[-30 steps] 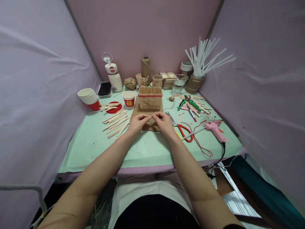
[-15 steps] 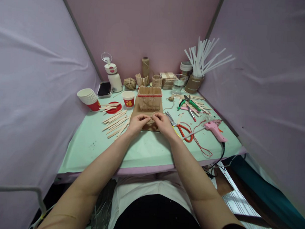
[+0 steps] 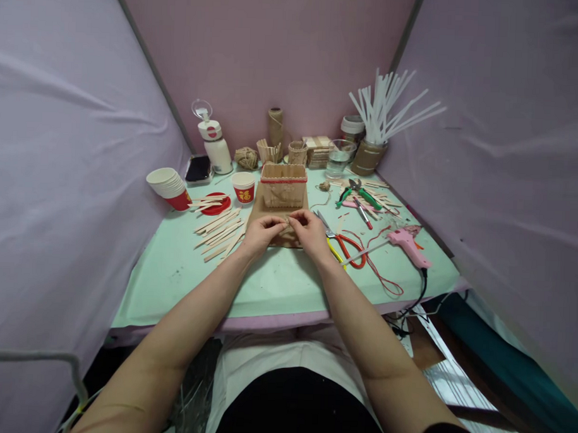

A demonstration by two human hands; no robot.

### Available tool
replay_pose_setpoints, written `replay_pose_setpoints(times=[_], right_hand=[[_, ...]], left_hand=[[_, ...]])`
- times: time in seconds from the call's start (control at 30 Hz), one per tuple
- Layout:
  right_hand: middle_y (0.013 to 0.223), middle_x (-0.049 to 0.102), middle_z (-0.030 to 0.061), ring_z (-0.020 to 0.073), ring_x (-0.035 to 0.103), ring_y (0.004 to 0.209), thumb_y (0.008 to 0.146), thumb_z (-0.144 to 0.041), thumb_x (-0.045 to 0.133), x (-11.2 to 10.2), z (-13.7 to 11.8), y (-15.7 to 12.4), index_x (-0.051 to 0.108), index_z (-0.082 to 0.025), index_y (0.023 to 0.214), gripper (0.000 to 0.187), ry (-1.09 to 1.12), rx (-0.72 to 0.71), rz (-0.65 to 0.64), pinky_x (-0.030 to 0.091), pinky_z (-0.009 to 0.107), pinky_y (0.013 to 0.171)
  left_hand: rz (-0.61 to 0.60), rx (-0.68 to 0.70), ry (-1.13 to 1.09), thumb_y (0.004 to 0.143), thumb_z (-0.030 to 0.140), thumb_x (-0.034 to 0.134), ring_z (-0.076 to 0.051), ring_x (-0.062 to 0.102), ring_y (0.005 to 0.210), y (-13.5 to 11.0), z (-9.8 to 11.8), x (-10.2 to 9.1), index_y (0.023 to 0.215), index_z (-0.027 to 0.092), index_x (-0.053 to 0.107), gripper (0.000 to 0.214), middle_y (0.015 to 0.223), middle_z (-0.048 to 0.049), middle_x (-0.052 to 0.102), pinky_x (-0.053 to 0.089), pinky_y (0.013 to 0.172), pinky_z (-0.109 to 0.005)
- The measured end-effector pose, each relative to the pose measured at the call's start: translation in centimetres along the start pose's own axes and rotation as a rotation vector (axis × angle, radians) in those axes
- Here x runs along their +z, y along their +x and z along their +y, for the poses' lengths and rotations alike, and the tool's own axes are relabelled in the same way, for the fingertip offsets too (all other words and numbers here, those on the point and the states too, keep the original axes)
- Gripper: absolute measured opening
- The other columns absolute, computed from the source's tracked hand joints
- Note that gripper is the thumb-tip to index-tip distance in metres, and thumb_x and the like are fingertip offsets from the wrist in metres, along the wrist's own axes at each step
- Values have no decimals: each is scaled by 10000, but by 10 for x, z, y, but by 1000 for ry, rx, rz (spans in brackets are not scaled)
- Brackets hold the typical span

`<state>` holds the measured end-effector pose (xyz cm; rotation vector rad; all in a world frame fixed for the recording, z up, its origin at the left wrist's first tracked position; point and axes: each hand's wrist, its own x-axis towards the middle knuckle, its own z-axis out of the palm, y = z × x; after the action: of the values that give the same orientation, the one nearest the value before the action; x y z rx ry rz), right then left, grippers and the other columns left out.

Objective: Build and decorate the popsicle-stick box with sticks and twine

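Observation:
Over a brown board point(image 3: 278, 241), my left hand point(image 3: 264, 233) and my right hand point(image 3: 310, 233) meet with thumbs and forefingers pinched. A small tan piece, which looks like twine point(image 3: 287, 221), shows between the fingertips of both hands; its exact shape is too small to make out. Just beyond my fingers, a box of wooden sticks point(image 3: 283, 192) with a red cord round its rim stands upright on the board. Scissors with orange-red handles point(image 3: 347, 249) lie to the right of my right hand. Loose wooden sticks point(image 3: 222, 232) are spread left of my left hand.
At the right lie a pink glue gun point(image 3: 408, 247), green-handled pliers point(image 3: 358, 193) and red cord point(image 3: 379, 276). Paper cups point(image 3: 244, 188), a white bottle point(image 3: 218, 149), a twine ball point(image 3: 246, 157), a water cup point(image 3: 338, 160) and a pot of white glue sticks point(image 3: 369, 156) stand farther back.
My fingers have shifted slightly around the small tan piece, and the right hand sits a touch higher. Everything on the table stays where it was.

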<state>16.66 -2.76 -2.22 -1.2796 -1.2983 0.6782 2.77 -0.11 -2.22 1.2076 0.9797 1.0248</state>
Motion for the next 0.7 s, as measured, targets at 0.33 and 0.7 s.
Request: replay_pose_setpoints(times=[0.33,0.7], right_hand=[[784,635,37,162,573,714,789,-273,558,2,-2,-3,645,-197,747,124,-107,-160,20,463,294,690],[749,594,24,156,547,691,764,-253,552,4,0,-3,605,-186,725,93,-97,-158,16,437,293,682]], left_hand=[[53,108,71,638,340,728,-74,425,488,2,0,-1,748,159,694,215,614,15,596,324,476,-218],[120,232,323,698,298,662,-139,581,709,-3,6,-1,739,147,694,160,761,-32,672,441,676,-245]])
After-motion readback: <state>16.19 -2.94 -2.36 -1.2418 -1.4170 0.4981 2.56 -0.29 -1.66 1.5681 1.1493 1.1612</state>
